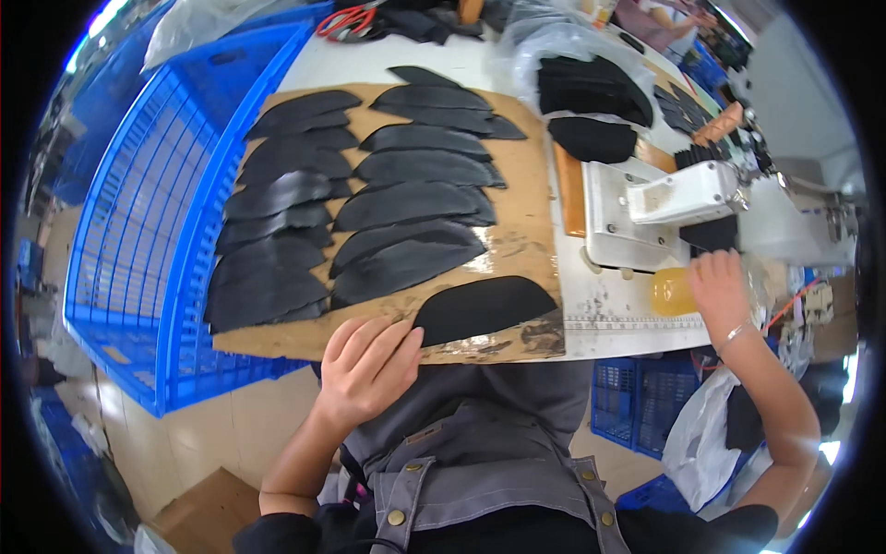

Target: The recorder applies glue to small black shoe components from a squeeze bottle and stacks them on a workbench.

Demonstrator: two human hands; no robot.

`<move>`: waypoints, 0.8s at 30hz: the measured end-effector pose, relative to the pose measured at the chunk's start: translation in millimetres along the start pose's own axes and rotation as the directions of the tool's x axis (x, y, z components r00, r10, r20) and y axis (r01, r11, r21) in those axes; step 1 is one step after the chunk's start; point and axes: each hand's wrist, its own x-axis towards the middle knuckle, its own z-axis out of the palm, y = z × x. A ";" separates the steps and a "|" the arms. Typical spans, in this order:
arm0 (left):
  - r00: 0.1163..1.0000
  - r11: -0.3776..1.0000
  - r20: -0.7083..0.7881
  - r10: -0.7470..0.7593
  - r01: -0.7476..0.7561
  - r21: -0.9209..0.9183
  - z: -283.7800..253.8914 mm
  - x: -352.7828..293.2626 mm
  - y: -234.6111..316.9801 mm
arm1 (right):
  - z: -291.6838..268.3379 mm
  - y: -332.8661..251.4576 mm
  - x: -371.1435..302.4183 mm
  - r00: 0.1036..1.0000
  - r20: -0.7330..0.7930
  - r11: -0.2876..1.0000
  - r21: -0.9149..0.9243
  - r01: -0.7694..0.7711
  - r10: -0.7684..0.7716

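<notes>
A flat black half-oval piece lies at the near edge of a brown cardboard sheet. My left hand is closed, pinching the left tip of this piece between thumb and fingers. Rows of similar black pieces overlap one another farther up the cardboard, some of them shiny. Over at the right, my right hand wraps round a clear container with yellow contents, beside a white sewing-type machine. The palm and fingers cover much of the container.
A large blue plastic crate stands left of the cardboard. More black pieces sit in a clear plastic bag behind the machine. Red-handled scissors lie at the back. A ruler strip runs along the table's front edge, above blue crates.
</notes>
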 end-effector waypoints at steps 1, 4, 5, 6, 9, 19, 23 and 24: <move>0.999 0.999 -0.036 0.025 -0.026 -0.033 1.6 -2.2 -1.5 | -10.0 7.7 -5.8 0.998 0.050 0.992 0.113 -0.053 0.047; 0.997 1.000 -0.070 0.013 -0.015 -0.023 0.5 -6.4 -3.1 | -89.9 13.3 -13.0 0.985 0.160 0.816 0.560 -0.144 0.064; 0.994 0.999 -0.105 0.036 -0.040 -0.031 1.2 -8.6 -4.9 | -95.2 6.9 -16.4 0.989 0.143 0.827 0.550 -0.118 0.046; 0.988 0.997 -0.141 0.062 -0.067 -0.035 1.9 -10.6 -6.6 | -97.2 0.6 -20.4 0.988 -0.038 0.647 0.760 -0.067 0.147; 0.979 0.996 -0.190 0.075 -0.082 -0.030 7.7 -16.7 -8.9 | -97.1 -25.4 -14.7 0.895 -0.247 0.073 0.969 0.238 0.372; 0.972 0.995 -0.228 0.053 -0.071 -0.072 11.0 -21.1 -9.0 | -178.9 -138.3 61.2 0.715 -0.356 -0.655 0.292 0.697 0.602; 0.975 0.994 -0.222 0.028 -0.050 -0.097 12.2 -23.5 -10.2 | -195.6 -148.7 67.2 0.743 -0.433 -0.639 0.387 0.665 0.511; 0.974 0.993 -0.224 0.027 -0.052 -0.107 12.2 -24.3 -10.7 | -198.4 -150.1 69.2 0.739 -0.454 -0.636 0.389 0.667 0.498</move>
